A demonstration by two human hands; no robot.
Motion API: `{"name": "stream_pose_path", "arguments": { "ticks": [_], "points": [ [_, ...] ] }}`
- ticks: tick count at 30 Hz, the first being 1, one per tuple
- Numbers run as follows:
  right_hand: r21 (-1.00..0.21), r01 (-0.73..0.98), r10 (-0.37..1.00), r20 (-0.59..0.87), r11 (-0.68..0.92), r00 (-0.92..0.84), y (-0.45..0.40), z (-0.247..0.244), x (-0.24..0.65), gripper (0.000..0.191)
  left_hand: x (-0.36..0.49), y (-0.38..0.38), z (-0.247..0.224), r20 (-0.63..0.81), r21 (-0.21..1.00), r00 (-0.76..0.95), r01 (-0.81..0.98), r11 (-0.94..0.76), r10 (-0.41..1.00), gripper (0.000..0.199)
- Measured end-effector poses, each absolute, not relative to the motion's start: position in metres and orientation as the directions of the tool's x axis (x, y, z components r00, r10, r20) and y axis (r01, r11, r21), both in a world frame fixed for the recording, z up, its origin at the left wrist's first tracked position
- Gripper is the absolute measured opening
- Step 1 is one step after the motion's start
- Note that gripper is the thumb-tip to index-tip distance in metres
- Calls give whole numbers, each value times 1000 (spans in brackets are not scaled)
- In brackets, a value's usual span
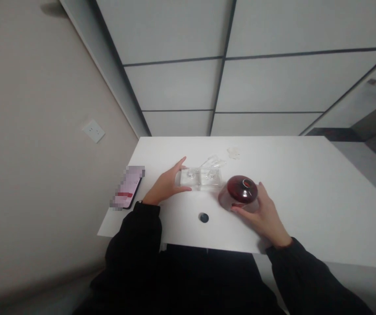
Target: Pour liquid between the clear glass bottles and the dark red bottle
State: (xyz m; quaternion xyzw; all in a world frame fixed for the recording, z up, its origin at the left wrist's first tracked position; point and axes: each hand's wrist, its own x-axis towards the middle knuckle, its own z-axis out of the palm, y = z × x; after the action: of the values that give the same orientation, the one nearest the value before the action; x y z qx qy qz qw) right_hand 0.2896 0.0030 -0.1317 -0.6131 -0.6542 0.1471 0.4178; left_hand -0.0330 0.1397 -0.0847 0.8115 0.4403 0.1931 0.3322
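My left hand (168, 183) is at the left end of a clear, two-part plastic container (200, 178), thumb and fingers spread around its side. The container lies flat on the white table (306, 188). To its right, my right hand (261, 210) is wrapped round a jar with a dark red, shiny domed top (240, 188) and a small round opening. The lower part of the jar looks clear and slightly blurred. A small black round piece (204, 217) lies between my hands, nearer the front edge.
A phone (128, 187) lies at the table's left edge. Behind the container are a thin clear plastic piece (214, 162) and a crumpled transparent bit (233, 152). A wall with a socket (94, 131) stands on the left, and white panels (177, 83) rise behind the table.
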Motion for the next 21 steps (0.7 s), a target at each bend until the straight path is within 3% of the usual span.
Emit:
{"name": "stream_pose_path", "arguments": {
  "ticks": [5,13,19,21],
  "points": [
    [-655,726,946,323,211,16,12,-115,300,72,-32,140,-83,21,718,539,578,-388,842,118],
    [-720,664,974,214,204,-67,38,-104,320,80,-31,143,-92,5,756,552,544,-365,834,123],
    [-757,608,970,159,238,-182,56,-101,327,84,-29,143,-94,33,743,544,548,-385,838,92],
    [-746,619,969,199,245,-145,59,-106,328,82,-29,142,-92,19,742,543,555,-376,840,85]
  ]
}}
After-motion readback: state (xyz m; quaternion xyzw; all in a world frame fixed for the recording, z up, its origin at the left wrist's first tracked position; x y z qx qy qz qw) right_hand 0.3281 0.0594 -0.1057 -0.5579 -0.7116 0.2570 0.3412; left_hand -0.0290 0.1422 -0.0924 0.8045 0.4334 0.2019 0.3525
